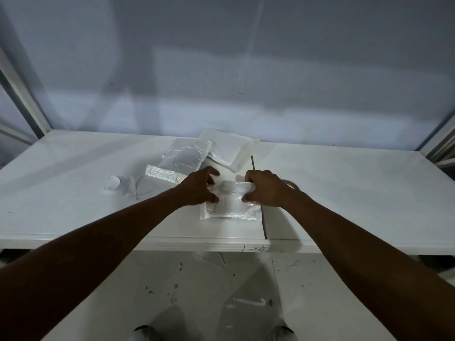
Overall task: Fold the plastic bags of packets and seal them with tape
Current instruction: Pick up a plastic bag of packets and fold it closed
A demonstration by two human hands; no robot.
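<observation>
A clear plastic bag of packets point(231, 205) lies near the front edge of the white table point(344, 193). My left hand point(199, 189) grips its left side and my right hand point(264, 190) grips its right side, thumbs pressed on top, with the bag's far flap raised between my fingers. Behind it lie three more bags: one silvery point(183, 157), one flat and pale point(229, 150) at the back, and a folded one point(162, 174) on the left. Behind my right wrist peeks a curved clear rim, perhaps a tape roll point(291, 184), mostly hidden.
A small white tape dispenser or roll with loose strips point(123, 185) sits left of the bags. A dark seam point(258, 190) runs through the tabletop beside the held bag. A pale wall stands behind the table, with metal frame posts point(22, 94) at both sides.
</observation>
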